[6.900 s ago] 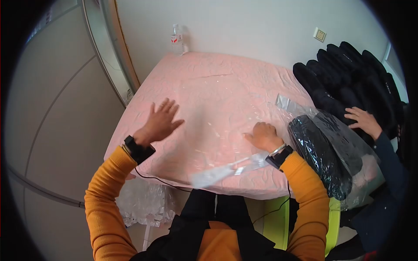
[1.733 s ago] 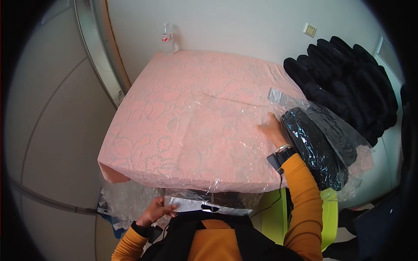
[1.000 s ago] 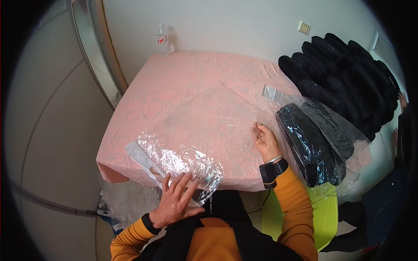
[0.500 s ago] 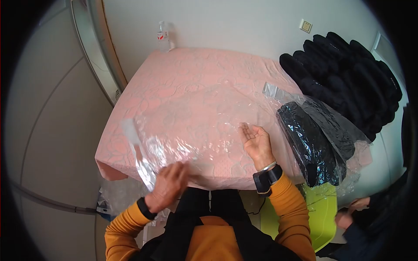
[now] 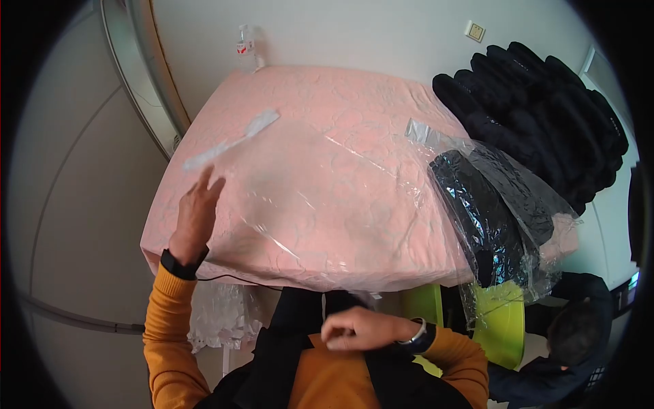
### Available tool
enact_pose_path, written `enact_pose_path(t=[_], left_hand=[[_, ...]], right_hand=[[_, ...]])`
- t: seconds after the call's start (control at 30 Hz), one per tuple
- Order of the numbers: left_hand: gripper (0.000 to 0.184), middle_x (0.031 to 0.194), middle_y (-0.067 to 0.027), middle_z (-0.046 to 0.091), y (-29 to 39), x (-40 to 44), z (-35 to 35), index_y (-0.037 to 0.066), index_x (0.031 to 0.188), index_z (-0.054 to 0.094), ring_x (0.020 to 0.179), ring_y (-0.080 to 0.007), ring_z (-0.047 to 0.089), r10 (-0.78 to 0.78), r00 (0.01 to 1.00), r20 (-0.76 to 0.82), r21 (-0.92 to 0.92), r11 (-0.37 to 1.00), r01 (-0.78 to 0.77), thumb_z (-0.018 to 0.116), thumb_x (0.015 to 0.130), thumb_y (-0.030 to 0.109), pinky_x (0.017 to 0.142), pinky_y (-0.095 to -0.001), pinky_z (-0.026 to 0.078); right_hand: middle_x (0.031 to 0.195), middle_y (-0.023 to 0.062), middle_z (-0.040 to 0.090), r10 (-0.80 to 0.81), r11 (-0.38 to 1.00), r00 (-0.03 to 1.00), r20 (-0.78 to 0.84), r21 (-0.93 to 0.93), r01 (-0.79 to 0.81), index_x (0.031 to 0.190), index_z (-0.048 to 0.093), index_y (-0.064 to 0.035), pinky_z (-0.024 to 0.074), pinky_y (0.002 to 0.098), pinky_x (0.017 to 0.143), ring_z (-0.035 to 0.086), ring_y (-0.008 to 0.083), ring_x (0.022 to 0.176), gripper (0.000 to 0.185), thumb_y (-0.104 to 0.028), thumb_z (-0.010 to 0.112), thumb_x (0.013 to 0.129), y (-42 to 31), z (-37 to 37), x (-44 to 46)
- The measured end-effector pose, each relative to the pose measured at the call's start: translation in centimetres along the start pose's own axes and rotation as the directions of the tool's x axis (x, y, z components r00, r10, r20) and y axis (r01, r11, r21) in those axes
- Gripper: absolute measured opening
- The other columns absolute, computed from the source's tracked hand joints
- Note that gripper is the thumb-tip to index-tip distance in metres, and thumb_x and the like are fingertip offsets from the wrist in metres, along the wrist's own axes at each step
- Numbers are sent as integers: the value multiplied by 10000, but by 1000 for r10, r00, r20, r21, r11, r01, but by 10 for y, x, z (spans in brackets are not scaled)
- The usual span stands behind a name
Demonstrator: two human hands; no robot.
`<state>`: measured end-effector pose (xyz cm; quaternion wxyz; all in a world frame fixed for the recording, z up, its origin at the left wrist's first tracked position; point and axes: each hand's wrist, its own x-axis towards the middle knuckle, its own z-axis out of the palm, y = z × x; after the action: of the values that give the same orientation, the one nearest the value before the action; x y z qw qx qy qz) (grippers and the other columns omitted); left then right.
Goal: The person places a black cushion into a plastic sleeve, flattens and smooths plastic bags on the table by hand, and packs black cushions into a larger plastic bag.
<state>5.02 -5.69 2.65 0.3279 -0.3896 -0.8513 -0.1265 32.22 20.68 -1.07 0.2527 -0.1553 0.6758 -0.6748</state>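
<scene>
A clear plastic bag (image 5: pixel 293 184) lies spread over the pink tablecloth, its whitish sealing strip (image 5: pixel 235 141) slanting across the far left. Just short of that strip is my left hand (image 5: pixel 196 215), with fingers stretched out and apart and nothing held. My right hand (image 5: pixel 364 328) is over my lap, below the table's front edge. Its fingers are curled in, and whatever they may hold is hidden. To the right, dark rolled items (image 5: pixel 480 211) rest inside clear plastic bags at the table edge.
The pink-covered table (image 5: pixel 327 88) stands against the wall. A plastic bottle (image 5: pixel 246 49) is at its back left corner. Black padded items (image 5: pixel 538 116) are piled at the right. A lime-green chair or tub (image 5: pixel 501 327) and a crouching person (image 5: pixel 572 341) are at lower right.
The clear bag has swung round and flattened, its strip now farther back. My left hand moved forward and left; my right hand drew back to my lap. The other person leaned into view.
</scene>
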Motion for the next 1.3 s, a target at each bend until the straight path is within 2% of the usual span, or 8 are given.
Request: enact_pose_path(t=[0.07,0.2,0.33,0.53,0.87,1.0,1.07,1.3], left_hand=[[343,1012,-143,631,1,-3,-2,75,1143,594,742,-300,646,-7,1000,-9,-37,999,7,547,817,-23,644,-380,529],[439,954,-147,651,18,-13,-11,81,1281,531,720,-281,647,-141,986,91,-242,957,160,588,851,18,640,-361,523],[510,853,-138,646,55,-27,-17,66,1342,459,688,-244,633,-299,856,423,-415,775,476,645,869,100,620,-340,506],[635,886,-123,639,85,-38,-1,75,1414,358,628,-179,590,-286,843,455,-567,637,522,679,870,141,580,-303,484],[628,1258,-150,513,33,-46,9,58,1349,463,757,-129,569,-377,826,419,-586,583,563,711,773,23,667,-261,484],[613,1328,-179,463,35,-50,-4,56,1324,496,973,-207,573,-376,874,307,-366,801,473,689,747,-18,816,-311,490],[605,1375,-187,430,53,-44,-9,56,1311,512,1104,-283,545,-201,978,49,-38,979,202,682,739,-40,903,-343,478],[770,1524,-219,250,170,-31,24,-46,1429,315,1429,-361,219,136,932,337,-425,905,22,571,889,439,1133,-580,139]], right_hand=[[994,87,656,18,934,971,239,-350,69,1056,614,-40,508,285,747,640,138,897,196,-201,575,952,-4,-2,-13],[890,86,680,84,877,990,-111,-463,-126,1070,634,-5,519,299,702,667,162,818,200,-128,622,913,-57,-33,-48],[1065,163,643,-454,740,612,-648,-657,-146,1147,583,22,512,318,816,639,248,984,298,-91,633,875,-50,-91,-31],[1051,202,640,-703,249,468,-536,-801,-544,1232,539,2,515,368,803,635,361,930,424,-159,655,858,17,-196,16],[752,92,636,52,922,753,-655,-259,-289,1141,599,5,475,263,578,585,102,652,313,-57,644,838,-29,-75,-25],[735,93,633,144,818,798,-585,-384,-429,1129,602,9,471,247,574,585,97,630,292,-67,644,850,-40,-71,-43],[811,127,644,-273,734,669,-691,-599,-319,1144,599,-3,502,283,629,624,147,695,317,-72,654,839,-41,-75,-28],[1467,280,289,-419,219,855,-306,-948,-231,1383,339,76,237,521,1124,262,383,1399,742,-230,683,801,-11,-61,55]])
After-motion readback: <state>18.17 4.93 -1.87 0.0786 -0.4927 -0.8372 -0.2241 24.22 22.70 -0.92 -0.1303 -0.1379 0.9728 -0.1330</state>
